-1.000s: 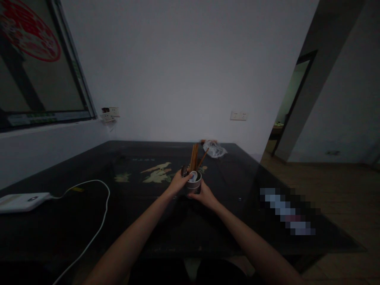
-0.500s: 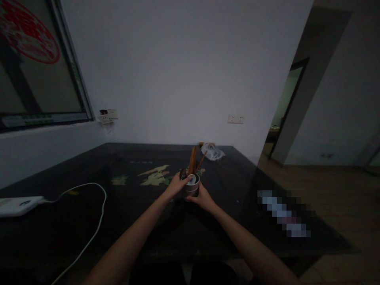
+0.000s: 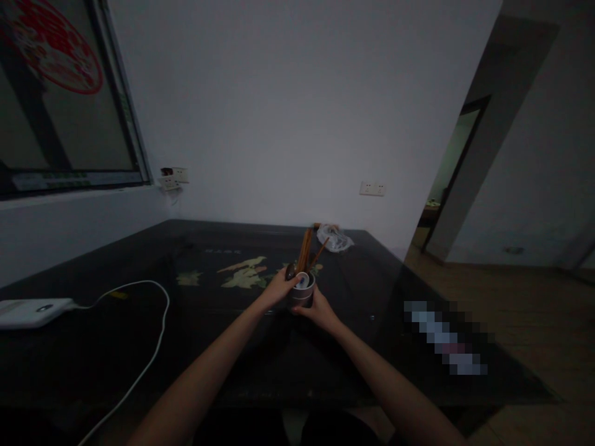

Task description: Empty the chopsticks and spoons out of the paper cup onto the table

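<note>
The right hand (image 3: 323,311) grasps the cup (image 3: 302,299) low on its side. The left hand (image 3: 279,288) is at the rim, thumb against the white spoon (image 3: 305,282); its fingers are hidden, so I cannot tell what it grips. Chopsticks (image 3: 304,249) rise from the cup just beyond the left thumb. Farther beyond both hands, a bag (image 3: 333,239) lies on the worktop (image 3: 362,353); well left of the left hand, a white cord (image 3: 160,333).
</note>
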Motion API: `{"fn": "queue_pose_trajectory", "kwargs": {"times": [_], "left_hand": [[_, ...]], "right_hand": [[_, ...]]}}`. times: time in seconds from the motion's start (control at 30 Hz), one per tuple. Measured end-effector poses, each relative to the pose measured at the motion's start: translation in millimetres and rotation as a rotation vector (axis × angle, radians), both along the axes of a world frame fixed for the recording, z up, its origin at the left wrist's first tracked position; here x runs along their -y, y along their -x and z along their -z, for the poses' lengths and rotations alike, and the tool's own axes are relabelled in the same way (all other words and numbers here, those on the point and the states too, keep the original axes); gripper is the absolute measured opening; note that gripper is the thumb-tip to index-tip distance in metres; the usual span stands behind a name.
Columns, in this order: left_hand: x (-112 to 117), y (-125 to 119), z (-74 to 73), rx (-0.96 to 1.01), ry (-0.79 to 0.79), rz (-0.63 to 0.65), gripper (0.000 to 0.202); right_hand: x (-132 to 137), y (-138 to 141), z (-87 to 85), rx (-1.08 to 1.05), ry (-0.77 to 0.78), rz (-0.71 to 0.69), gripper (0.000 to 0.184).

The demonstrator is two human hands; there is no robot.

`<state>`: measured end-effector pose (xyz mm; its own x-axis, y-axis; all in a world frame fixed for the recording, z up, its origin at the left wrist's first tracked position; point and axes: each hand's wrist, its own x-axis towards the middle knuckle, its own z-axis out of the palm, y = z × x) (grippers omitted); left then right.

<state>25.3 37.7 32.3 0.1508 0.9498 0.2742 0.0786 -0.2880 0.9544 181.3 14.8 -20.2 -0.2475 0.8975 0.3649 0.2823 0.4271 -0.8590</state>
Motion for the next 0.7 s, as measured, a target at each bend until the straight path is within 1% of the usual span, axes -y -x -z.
{"fn": "queue_pose_trajectory", "kwargs": {"times": [0.13,0.27,0.47,0.57,0.7], "left_hand": [[-1,1,-0.1,-0.094,-0.013,0.002,0.035],[-7,2,5.5,-0.151,0.002,0.014,0.043],[-13,3,12.6,-0.135,-0.042,0.035,0.042],[-12,3,11.8,-0.133,-0.049,0.042,0.043],[-8,3,8.6,-0.138,-0.019,0.048,0.043]], "right_hand": [[-3,0,2.8,0.026,-0.011,0.011,0.082],[-3,-1,2.7,0.035,-0.025,0.016,0.083],[-4,-2,3.8,0.042,-0.028,0.023,0.082],[-4,-2,4.7,0.033,-0.029,0.020,0.082],[-3,-1,3.7,0.028,-0.026,0.011,0.082]]}}
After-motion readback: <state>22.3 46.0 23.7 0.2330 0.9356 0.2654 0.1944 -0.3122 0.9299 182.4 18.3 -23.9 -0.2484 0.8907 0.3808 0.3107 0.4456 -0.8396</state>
